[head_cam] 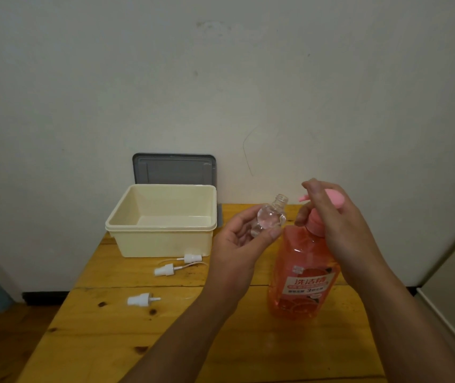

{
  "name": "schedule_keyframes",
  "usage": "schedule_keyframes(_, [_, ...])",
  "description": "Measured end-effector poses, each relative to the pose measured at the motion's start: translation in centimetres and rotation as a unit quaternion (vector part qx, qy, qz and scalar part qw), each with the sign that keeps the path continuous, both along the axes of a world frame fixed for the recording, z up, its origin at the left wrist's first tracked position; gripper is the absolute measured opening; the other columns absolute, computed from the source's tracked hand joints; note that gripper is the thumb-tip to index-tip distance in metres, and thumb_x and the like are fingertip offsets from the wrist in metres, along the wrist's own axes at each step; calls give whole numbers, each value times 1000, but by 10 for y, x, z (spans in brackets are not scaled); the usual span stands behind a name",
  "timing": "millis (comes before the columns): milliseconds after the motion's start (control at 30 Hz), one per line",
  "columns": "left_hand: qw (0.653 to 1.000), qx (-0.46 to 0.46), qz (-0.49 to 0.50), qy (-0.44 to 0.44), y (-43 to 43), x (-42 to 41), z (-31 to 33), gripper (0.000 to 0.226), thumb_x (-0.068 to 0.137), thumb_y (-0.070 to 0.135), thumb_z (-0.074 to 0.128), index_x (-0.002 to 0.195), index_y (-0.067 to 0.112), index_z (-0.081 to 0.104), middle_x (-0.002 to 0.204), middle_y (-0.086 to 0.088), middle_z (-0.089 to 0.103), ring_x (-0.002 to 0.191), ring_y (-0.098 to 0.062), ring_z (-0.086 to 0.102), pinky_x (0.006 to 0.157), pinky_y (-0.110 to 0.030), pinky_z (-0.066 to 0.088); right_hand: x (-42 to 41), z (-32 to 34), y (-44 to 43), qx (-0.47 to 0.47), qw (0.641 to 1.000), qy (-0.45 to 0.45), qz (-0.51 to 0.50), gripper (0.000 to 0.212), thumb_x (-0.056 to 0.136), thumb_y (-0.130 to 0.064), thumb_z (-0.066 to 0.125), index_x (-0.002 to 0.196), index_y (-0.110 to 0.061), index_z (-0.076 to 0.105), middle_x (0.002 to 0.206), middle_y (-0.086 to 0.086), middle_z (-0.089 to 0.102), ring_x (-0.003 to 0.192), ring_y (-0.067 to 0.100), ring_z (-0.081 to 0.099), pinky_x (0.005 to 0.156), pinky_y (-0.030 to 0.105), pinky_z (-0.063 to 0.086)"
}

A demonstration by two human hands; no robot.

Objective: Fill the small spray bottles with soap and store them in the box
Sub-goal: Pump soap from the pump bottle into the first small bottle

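in the head view, the left hand (237, 239) held a small clear bottle (270, 217), fingers curled behind it and the thumb pressed on its lower front. the bottle sat tilted in that grip. its capless neck stuck out above the fingertips and pointed up and to the right, just beside the spout of the pink pump (331, 199), though not touching it.

the right hand (337, 217) lay over the pump. its fingers curled down across the top and the thumb sat by the pink collar below, so most of the pump head was hidden. the pump topped a big orange soap bottle (301, 272) standing upright on the wooden table (165, 341).

the cream box (162, 239) stood open at the table's far left, well apart from the held bottle, with a grey lid (174, 168) leaning on the wall behind it. three white spray tops lay on the table: one (191, 258) just in front of the box, another (165, 270) beside it, a third (140, 299) nearer.
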State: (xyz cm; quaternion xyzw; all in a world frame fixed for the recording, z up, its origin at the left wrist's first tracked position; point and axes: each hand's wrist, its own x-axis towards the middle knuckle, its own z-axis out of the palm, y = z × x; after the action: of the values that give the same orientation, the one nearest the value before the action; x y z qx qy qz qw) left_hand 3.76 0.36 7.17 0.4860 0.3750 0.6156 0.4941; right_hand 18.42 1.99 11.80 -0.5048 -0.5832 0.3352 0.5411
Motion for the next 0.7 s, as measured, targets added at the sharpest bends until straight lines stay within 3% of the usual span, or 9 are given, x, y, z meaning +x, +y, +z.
schedule_keyframes(233, [1000,6,17,13,-3,-9,-2,40,82,9,71,120,18,63,107,9,74,99,0,68,78,-13,53,1,-2,-3,13,1000,17,-1,56,75,-60,56,120,-28,56,86,-4,69,72,-3,65,55,9,45])
schedule_keyframes(400, [1000,12,18,12,-6,-11,1,38,82,8,70,117,20,63,101,16,74,96,3,68,77,-11,52,3,1,-2,20,999,38,-19,60,71,-65,58,123,-34,55,93,-6,73,89,7,69,73,27,50])
schedule_keyframes(633, [999,18,25,21,-11,-14,2,35,82,11,70,111,30,63,100,21,73,97,5,66,75,-10,51,2,5,-5,29,999,30,-28,72,62,-83,56,120,-41,55,114,-9,67,104,11,65,79,30,51])
schedule_keyframes(700, [999,20,27,22,-13,-16,4,34,82,12,70,110,31,63,98,25,72,96,8,66,73,-8,50,2,7,-5,36,999,26,-30,69,67,-78,55,123,-37,55,111,-12,68,103,8,64,82,30,51])
